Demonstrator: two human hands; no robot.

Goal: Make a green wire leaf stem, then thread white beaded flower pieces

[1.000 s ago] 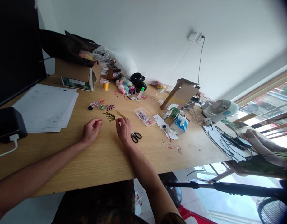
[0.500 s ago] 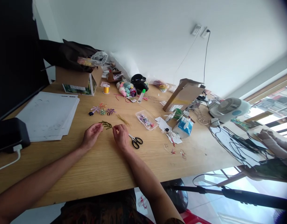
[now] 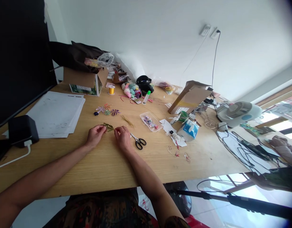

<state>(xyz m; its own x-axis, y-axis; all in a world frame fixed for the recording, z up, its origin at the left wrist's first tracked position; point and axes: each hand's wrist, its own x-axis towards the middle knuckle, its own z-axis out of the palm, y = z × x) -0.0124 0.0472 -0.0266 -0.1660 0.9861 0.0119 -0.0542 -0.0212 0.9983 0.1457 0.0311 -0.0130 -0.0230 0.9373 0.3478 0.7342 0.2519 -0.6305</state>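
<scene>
Between my hands is a dark green leafy sprig (image 3: 108,127), made of several narrow leaves. My left hand (image 3: 96,135) pinches its left side between thumb and fingers. My right hand (image 3: 122,136) is closed at the sprig's right end, fingertips together; most of its fingers are hidden behind the back of the hand. Black-handled scissors (image 3: 139,142) lie just right of my right hand. Beyond the hands are a bundle of gold wire strands (image 3: 127,121) and small flower shapes in purple (image 3: 115,112), orange (image 3: 107,106) and green (image 3: 107,112).
A clear box of beads (image 3: 151,122) sits to the right, near a tissue pack (image 3: 188,129) and a cardboard box (image 3: 189,98). Yellow thread (image 3: 111,90), yarn balls (image 3: 131,90) and a glue stick (image 3: 146,97) lie farther back. Paper sheets (image 3: 58,114) are at left. Another person's hands (image 3: 278,142) show far right.
The view has shifted slightly, so the table things appear farther right. My hands keep almost the same pose around the sprig, with the left fingers a little closer over it.
</scene>
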